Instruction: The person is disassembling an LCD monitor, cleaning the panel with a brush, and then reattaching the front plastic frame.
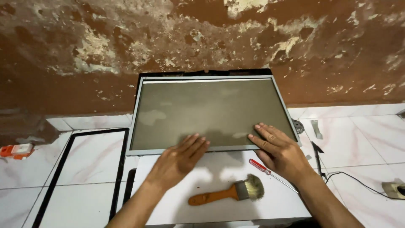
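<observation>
Pressing both palms flat, we hold the panel point(211, 110) at its lower edge. Our left hand point(179, 159) lies at 6 o'clock of the panel, fingers point(195, 142) extended and spread, gripping nothing. Our right hand point(279, 150) lies at 5 o'clock of the panel, fingers point(262, 133) likewise flat and released on the grey surface. The panel sits in a grey frame point(135, 114), tilted up toward the wall point(126, 46) at 12 o'clock, its lower edge resting on a white board point(219, 207). On the board, a brush point(231, 192) with an orange handle lies at 6 o'clock, between our forearms. A screwdriver point(270, 171) with a red handle lies just beside our right wrist. A black bezel point(80, 169) lies on the floor point(371, 139) at 9 o'clock. A black cable point(358, 179) runs at 4 o'clock.
</observation>
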